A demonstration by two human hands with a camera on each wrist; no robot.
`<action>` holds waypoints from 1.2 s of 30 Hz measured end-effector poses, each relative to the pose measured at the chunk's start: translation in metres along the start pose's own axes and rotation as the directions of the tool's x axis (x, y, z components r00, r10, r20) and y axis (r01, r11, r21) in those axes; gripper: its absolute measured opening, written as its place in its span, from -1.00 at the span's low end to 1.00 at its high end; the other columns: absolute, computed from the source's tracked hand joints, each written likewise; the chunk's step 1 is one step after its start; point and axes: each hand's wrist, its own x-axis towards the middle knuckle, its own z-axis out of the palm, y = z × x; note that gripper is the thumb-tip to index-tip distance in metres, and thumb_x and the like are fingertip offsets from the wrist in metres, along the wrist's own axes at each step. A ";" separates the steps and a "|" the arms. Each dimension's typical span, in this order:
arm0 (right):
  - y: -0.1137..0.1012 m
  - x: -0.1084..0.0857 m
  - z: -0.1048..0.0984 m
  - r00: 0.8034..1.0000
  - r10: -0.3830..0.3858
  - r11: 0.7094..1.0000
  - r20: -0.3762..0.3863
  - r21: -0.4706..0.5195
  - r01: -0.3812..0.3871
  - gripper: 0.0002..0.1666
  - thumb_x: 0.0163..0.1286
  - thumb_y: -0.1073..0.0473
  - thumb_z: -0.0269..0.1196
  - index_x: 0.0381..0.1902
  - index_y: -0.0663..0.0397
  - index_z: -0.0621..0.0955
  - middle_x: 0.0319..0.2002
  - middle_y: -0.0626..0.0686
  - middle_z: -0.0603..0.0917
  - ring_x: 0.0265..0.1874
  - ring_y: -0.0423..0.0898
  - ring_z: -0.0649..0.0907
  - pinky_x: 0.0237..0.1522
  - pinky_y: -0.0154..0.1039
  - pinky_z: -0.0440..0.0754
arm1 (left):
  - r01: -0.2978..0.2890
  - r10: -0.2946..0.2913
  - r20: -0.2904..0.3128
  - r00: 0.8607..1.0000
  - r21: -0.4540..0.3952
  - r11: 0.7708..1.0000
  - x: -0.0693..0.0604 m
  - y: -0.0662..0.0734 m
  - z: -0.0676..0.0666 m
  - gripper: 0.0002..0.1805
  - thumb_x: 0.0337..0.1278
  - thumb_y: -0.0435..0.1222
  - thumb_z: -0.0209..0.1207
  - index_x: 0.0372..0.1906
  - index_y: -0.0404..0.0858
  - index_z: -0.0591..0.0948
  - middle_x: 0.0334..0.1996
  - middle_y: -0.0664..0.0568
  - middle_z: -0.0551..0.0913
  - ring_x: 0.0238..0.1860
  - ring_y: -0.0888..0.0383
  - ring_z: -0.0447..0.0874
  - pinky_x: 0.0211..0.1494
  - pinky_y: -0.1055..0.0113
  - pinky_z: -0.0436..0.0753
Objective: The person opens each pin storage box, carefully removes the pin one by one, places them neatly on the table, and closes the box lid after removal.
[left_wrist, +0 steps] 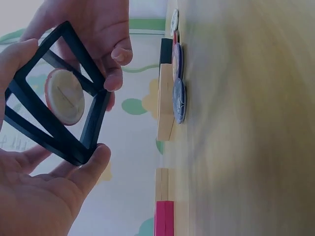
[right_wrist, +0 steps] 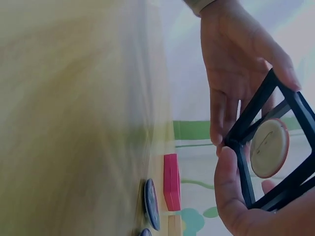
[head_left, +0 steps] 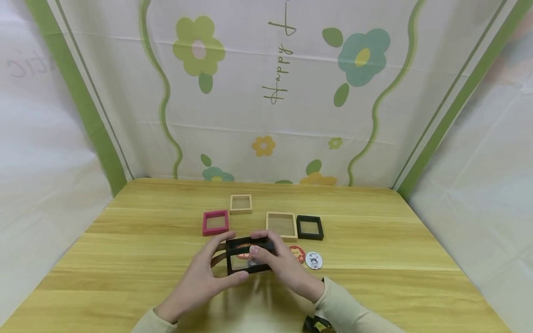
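Note:
Both hands hold a black square display frame above the table. My left hand grips its left side, the thumb along the lower edge. From the right, my right hand grips it with the thumb on the front and fingers over the top. The wrist views show the frame's two halves spread apart in a V. Between them is a round pin badge, its pale back and pin showing in both wrist views. Its front looks red in the head view. In the right wrist view, the badge touches neither hand's fingertips.
Behind the hands lie a pink frame, a small wooden frame, a larger wooden frame and another black frame. A red badge and a white badge lie right; a dark blue badge is nearby.

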 end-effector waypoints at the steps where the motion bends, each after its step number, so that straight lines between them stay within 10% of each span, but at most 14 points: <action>1: 0.000 0.000 0.000 1.000 0.012 1.000 -0.010 0.014 -0.012 -0.47 0.49 -0.01 0.14 0.27 0.16 0.38 0.08 0.23 0.51 -0.02 0.17 0.62 0.01 -0.08 0.61 | 0.001 -0.001 0.000 1.000 0.001 1.000 0.000 0.000 0.000 -0.10 -0.16 -0.05 0.55 0.35 0.06 0.36 0.29 0.12 0.39 0.25 0.13 0.41 0.28 0.24 0.42; 24: -0.009 0.000 -0.005 0.975 0.133 0.991 -0.181 -0.007 -0.136 -0.48 0.38 -0.19 0.25 0.04 0.09 0.52 0.01 0.13 0.52 -0.06 0.08 0.53 -0.12 -0.11 0.48 | -0.012 0.015 -0.029 0.999 0.106 0.994 0.001 -0.001 0.000 -0.09 -0.11 0.00 0.50 0.39 0.06 0.31 0.33 0.13 0.35 0.32 0.01 0.35 0.30 0.08 0.40; 36: -0.013 -0.004 0.005 0.952 0.191 0.980 -0.239 0.000 -0.197 -0.43 0.32 -0.24 0.29 -0.01 0.09 0.50 -0.01 0.10 0.52 -0.17 0.02 0.57 -0.15 -0.17 0.45 | -0.048 0.074 -0.093 0.993 0.258 0.965 0.001 -0.002 0.004 -0.53 0.10 0.04 0.37 0.08 -0.05 0.63 0.09 0.27 0.53 0.14 0.13 0.50 0.09 0.04 0.58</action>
